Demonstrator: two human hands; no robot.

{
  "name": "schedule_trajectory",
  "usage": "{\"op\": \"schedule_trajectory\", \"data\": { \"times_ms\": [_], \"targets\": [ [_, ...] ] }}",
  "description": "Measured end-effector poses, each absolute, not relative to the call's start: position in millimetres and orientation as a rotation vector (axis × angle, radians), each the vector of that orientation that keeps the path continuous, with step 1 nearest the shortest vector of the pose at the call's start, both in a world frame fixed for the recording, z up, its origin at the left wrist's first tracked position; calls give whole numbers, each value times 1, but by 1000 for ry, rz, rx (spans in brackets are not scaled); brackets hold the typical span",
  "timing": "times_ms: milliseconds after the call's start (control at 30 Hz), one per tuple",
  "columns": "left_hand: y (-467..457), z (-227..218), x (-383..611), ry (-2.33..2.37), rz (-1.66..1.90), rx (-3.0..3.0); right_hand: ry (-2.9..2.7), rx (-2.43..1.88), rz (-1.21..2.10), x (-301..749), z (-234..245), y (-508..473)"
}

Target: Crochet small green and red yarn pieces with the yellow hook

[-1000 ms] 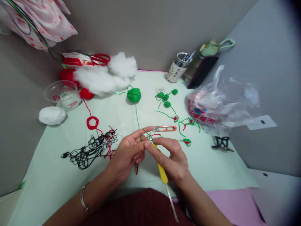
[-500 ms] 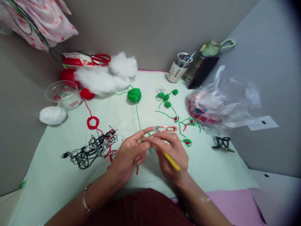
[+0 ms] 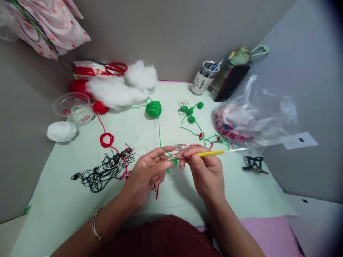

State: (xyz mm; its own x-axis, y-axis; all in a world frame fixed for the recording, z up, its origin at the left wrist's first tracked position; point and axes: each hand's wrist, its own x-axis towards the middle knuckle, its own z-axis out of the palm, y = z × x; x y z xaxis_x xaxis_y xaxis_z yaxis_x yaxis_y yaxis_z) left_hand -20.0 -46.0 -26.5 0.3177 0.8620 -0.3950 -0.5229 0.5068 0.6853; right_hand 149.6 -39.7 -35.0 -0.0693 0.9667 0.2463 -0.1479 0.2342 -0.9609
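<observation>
My right hand (image 3: 207, 171) grips a crochet hook with a yellow handle (image 3: 211, 153), its thin tip pointing left into a small green crocheted piece (image 3: 175, 162). Pinching that piece between thumb and fingers is my left hand (image 3: 148, 171). Green yarn (image 3: 159, 132) runs over the left index finger from a green yarn ball (image 3: 153, 109) farther back. Red and green yarn tails (image 3: 157, 191) hang below the left fingers. Just beyond the fingertips lie orange thread snips (image 3: 187, 145), partly covered by the right hand.
Small green crocheted balls (image 3: 190, 111) and red-green pieces (image 3: 219, 138) lie to the right, near a plastic bag (image 3: 241, 121). Tangled black cord (image 3: 99, 175), a red yarn ring (image 3: 107, 140) and white stuffing (image 3: 115, 91) are on the left. A pen can (image 3: 202, 80) stands behind.
My right hand has turned and shifted right, so the hook now lies nearly level instead of slanting down toward me. The green piece shows more between my hands.
</observation>
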Motion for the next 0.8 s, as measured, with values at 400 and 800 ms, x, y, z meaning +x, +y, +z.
{"op": "schedule_trajectory", "data": {
  "times_ms": [400, 800],
  "targets": [
    [-46, -25, -21, 727, 910, 357, -1962, -905, 207, 155, -35, -54],
    [-51, -27, -13, 797, 1009, 450, -1866, -957, 202, 146, -44, -52]
  ]
}}
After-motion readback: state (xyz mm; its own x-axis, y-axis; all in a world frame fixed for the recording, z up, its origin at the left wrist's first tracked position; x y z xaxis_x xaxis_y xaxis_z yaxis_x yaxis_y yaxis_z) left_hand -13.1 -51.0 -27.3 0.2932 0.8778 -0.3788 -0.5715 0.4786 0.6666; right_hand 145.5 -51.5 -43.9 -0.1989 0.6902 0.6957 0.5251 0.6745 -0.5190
